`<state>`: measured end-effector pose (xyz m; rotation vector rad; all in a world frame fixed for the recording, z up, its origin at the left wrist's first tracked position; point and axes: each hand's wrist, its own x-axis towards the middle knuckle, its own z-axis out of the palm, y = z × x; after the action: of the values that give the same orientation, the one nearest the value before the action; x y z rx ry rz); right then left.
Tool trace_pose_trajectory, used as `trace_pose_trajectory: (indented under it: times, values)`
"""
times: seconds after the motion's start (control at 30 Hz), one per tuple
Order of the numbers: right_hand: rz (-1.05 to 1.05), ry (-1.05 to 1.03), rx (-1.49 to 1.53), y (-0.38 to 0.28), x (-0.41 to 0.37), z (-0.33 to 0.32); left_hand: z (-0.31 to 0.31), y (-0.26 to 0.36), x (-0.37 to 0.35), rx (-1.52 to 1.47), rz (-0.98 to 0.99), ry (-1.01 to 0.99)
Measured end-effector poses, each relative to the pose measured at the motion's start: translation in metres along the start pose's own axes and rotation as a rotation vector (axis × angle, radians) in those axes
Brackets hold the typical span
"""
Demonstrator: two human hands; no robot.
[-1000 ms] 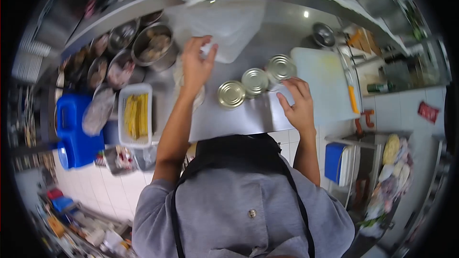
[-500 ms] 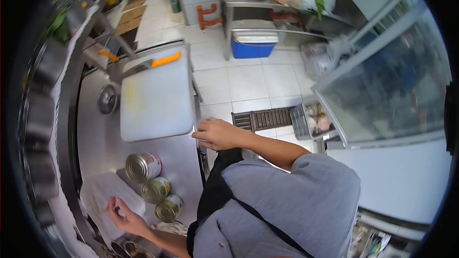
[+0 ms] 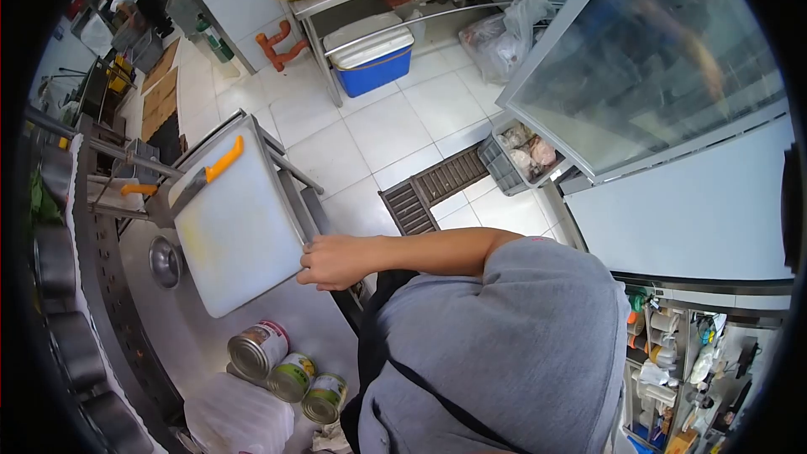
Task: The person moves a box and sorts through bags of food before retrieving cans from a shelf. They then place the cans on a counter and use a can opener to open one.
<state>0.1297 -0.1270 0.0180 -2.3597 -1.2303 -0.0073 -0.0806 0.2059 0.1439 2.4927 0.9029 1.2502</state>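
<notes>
My right hand (image 3: 338,262) is at the near right corner of a white cutting board (image 3: 239,240), by the counter edge. Its fingers are curled, and whatever they hold, if anything, is hidden. My left hand is out of the picture. A knife (image 3: 220,164) with an orange handle lies across the board's far end. Left of the board is a small metal bowl (image 3: 166,262). Below the board stand three cans: a larger one (image 3: 258,350) with a red-and-white label and two smaller ones (image 3: 292,377) with green labels. Beside them lies a translucent plastic container (image 3: 238,417).
Metal pans (image 3: 74,351) line the left edge. A blue cooler (image 3: 374,70) stands under a steel table with bagged food. An open glass door (image 3: 651,67) extends over a grey crate (image 3: 514,164) on the right. A dark floor grate (image 3: 437,189) lies between them.
My view has turned, so the counter appears lower and tilted. My left hand, earlier above the plastic container with fingers curled, has left the picture. My right hand stays by the board's corner.
</notes>
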Motion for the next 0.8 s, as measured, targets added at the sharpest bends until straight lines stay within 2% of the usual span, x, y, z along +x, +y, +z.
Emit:
trace_pose_trajectory:
  times: [0.13, 0.23, 0.33, 0.4, 0.53, 0.63, 0.8]
  values:
    - [-0.03, -0.051, -0.001, 0.0, -0.005, 0.007, -0.001, -0.004, -0.001, 0.042, -0.007, 0.018]
    - [-0.032, -0.068, 0.001, 0.009, -0.013, 0.017, 0.001, -0.003, -0.001, -0.063, 0.118, 0.094]
    - [0.01, -0.055, 0.027, 0.015, -0.017, 0.025, -0.004, 0.009, -0.005, -0.106, 0.036, 0.1]
    - [0.085, -0.168, -0.031, 0.018, -0.013, 0.028, -0.006, -0.002, -0.008, -0.1, 0.03, 0.112]
    - [0.074, -0.226, -0.03, 0.019, 0.002, 0.025, -0.011, -0.003, -0.01, -0.087, -0.012, 0.107]
    - [0.062, -0.22, -0.012, 0.02, 0.011, 0.027, -0.011, -0.008, -0.012, -0.12, 0.012, 0.115]
    - [0.078, -0.344, -0.017, 0.017, 0.024, 0.028, -0.013, -0.009, -0.012, -0.083, 0.038, 0.108]
